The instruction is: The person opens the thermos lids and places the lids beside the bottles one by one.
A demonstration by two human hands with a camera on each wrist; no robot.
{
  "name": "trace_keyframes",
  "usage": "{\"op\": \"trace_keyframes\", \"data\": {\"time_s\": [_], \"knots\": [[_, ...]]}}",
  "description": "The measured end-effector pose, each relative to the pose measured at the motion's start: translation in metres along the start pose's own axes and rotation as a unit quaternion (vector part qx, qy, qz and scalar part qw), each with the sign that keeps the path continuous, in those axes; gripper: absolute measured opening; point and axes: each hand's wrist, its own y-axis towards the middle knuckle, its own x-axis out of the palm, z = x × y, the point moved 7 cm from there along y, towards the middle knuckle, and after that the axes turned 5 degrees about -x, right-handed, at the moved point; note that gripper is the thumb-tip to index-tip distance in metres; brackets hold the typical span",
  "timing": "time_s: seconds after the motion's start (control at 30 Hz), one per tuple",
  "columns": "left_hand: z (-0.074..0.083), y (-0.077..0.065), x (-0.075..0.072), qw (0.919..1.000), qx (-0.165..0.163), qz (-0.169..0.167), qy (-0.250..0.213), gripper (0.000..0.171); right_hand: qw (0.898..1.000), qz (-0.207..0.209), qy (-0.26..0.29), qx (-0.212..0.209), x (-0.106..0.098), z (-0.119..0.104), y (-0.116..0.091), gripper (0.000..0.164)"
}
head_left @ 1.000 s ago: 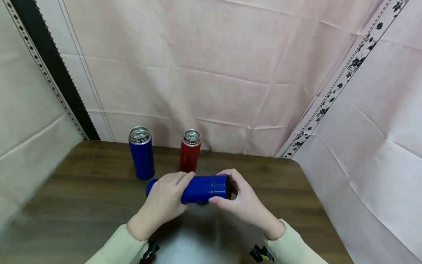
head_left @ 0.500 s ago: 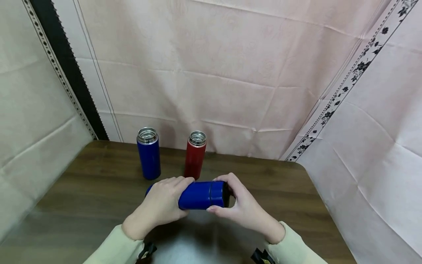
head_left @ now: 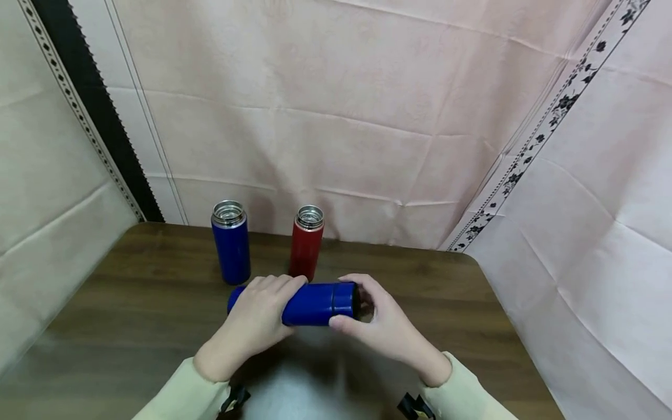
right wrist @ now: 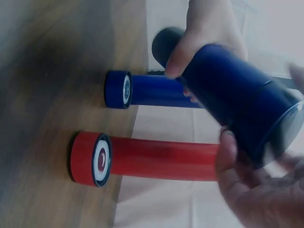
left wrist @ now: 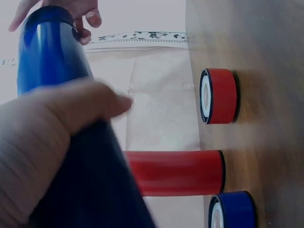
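Observation:
My left hand [head_left: 254,321] grips the body of a blue thermos flask [head_left: 310,306], which lies level in the air above the table. Its cap end [head_left: 343,299] points right, with the thumb and fingers of my right hand [head_left: 385,326] around it. Behind them stand two uncapped flasks with bare steel necks, one blue [head_left: 231,251] and one red [head_left: 306,248]. In the left wrist view a red cap [left wrist: 223,96] and a blue cap [left wrist: 240,209] rest on the table; the hands and held flask hide them from the head view.
The wooden table [head_left: 131,291] has rounded back corners. Pale cloth [head_left: 341,116] hangs behind it and on both sides, with a dark band at the left and a flowered border at the right.
The head view shifts slightly. The held flask dips a little at the cap end, then comes back level. Both hands keep to the same flask; the standing flasks stay put.

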Motion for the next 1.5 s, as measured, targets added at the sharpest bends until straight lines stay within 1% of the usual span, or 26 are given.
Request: {"op": "trace_keyframes", "data": {"time_s": [0.07,0.13,0.2,0.3,0.37,0.43,0.57,0.73,0.83,0.97,1.17,1.2,1.3,1.4,1.5], "knots": [[0.002,0.000,-0.003,0.9995,0.007,0.023,0.022,0.087,0.999,0.003,0.023,0.040,0.001,0.007,-0.001,0.051],[0.004,0.000,-0.006,0.9981,0.016,0.044,0.040,0.088,0.997,0.004,0.032,0.072,0.001,0.012,-0.002,0.046],[0.006,0.000,-0.009,0.9965,0.020,0.061,0.054,0.088,0.996,0.003,0.035,0.088,0.002,0.014,-0.002,0.044],[0.008,0.001,-0.011,0.9957,0.022,0.070,0.057,0.089,0.995,0.003,0.036,0.097,0.003,0.016,-0.002,0.044],[0.008,0.001,-0.010,0.9962,0.020,0.066,0.052,0.089,0.994,0.006,0.038,0.102,0.002,0.017,-0.002,0.044],[0.008,0.000,-0.007,0.9971,0.020,0.055,0.048,0.090,0.994,0.007,0.039,0.104,0.002,0.018,-0.002,0.044],[0.009,-0.001,-0.003,0.9980,0.023,0.041,0.041,0.096,0.993,0.007,0.048,0.104,-0.001,0.020,-0.004,0.044],[0.009,0.001,-0.004,0.9974,0.034,0.055,0.032,0.099,0.994,0.015,0.052,0.094,-0.005,0.022,-0.005,0.042],[0.009,0.001,-0.005,0.9970,0.040,0.058,0.030,0.094,0.994,0.011,0.053,0.097,-0.004,0.025,-0.005,0.043],[0.009,-0.001,-0.003,0.9975,0.040,0.052,0.025,0.087,0.993,0.005,0.058,0.100,-0.001,0.028,-0.007,0.044],[0.010,-0.003,-0.002,0.9976,0.036,0.055,0.023,0.086,0.993,0.001,0.065,0.094,0.000,0.030,-0.008,0.044],[0.010,-0.003,-0.002,0.9976,0.036,0.055,0.022,0.086,0.993,0.000,0.067,0.095,0.000,0.027,-0.008,0.044],[0.010,-0.003,0.000,0.9983,0.033,0.042,0.024,0.085,0.993,-0.006,0.071,0.093,-0.002,0.016,-0.009,0.043],[0.008,-0.003,0.002,0.9990,0.026,0.024,0.026,0.083,0.993,-0.010,0.068,0.094,-0.001,0.017,-0.010,0.043],[0.007,-0.003,0.003,0.9994,0.019,0.011,0.027,0.083,0.994,-0.012,0.064,0.092,0.002,0.031,-0.009,0.045]]}}
